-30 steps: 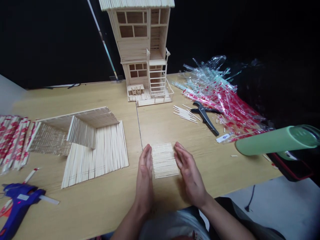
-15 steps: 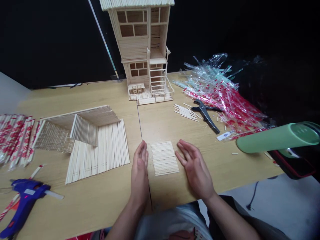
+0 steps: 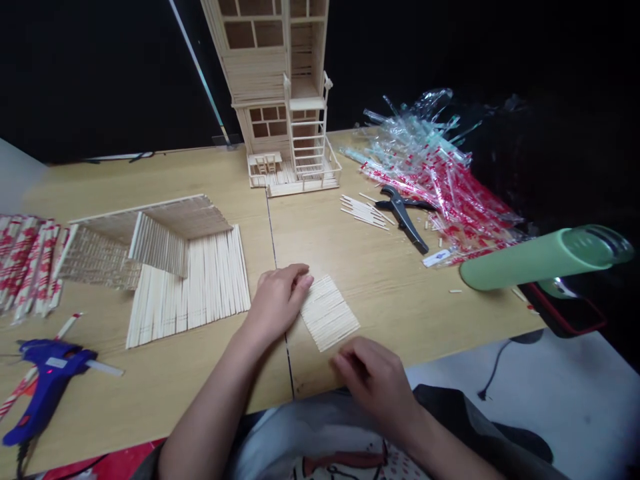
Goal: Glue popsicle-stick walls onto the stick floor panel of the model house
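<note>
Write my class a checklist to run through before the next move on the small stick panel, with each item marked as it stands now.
1. Panel flat on the table: ok.
2. Panel square to the table's dark line: not ok, it lies at a slant.
3. Left hand at the panel's edge: ok.
4. Right hand touching the panel: cannot tell; it is close to the near corner.
5. Glue gun laid down, in neither hand: ok.
6. Glue gun hot: cannot tell, though a small red light shows.
</note>
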The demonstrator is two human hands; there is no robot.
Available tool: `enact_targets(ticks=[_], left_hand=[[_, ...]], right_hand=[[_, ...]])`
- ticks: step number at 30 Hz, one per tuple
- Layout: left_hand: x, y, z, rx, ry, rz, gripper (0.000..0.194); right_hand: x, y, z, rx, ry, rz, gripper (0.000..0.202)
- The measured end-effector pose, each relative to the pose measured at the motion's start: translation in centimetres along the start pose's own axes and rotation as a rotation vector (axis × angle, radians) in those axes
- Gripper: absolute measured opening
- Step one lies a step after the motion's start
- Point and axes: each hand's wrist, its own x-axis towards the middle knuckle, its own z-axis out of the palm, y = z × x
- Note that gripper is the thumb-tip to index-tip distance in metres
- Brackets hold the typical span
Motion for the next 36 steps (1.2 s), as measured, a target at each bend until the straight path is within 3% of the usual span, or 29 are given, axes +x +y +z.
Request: enact_targets(ticks=[6, 10, 14, 20, 25, 29, 36], left_hand=[[-2.7, 0.7, 0.2, 0.061, -0.052, -0.004, 0.034], [-3.6, 0.8, 0.8, 0.014, 0.03, -0.019, 0.036], [-4.5, 1.6, 1.9, -0.051, 0.001, -0.001, 0.042], [-6.4, 2.7, 3.1, -0.107, -0.065, 0.003, 0.04], [-5.8, 2.6, 3.6, -0.043, 0.041, 0.069, 0.045], [-5.4, 2.9, 4.2, -0.022, -0.019, 0.157, 0.052], [-6.1, 3.2, 4.7, -0.042, -0.026, 0.148, 0.047]], right_hand=[[-3.3, 0.3, -2.1, 0.031, -0.037, 0.239, 0.031], [-4.8, 1.0, -3.2, 0.06, -0.013, 0.438, 0.03], [-5.4, 1.1, -2.8, 0.176, 0.022, 0.577, 0.055], [-6.3, 1.9, -2.0, 0.484, 0.167, 0.676, 0.069], [-7.1, 2.7, -1.6, 0.792, 0.349, 0.689, 0.06], [-8.0, 3.6, -0.9, 0.83, 0.339, 0.72, 0.046], [-8.9, 4.3, -0.9, 0.883, 0.233, 0.838, 0.058]])
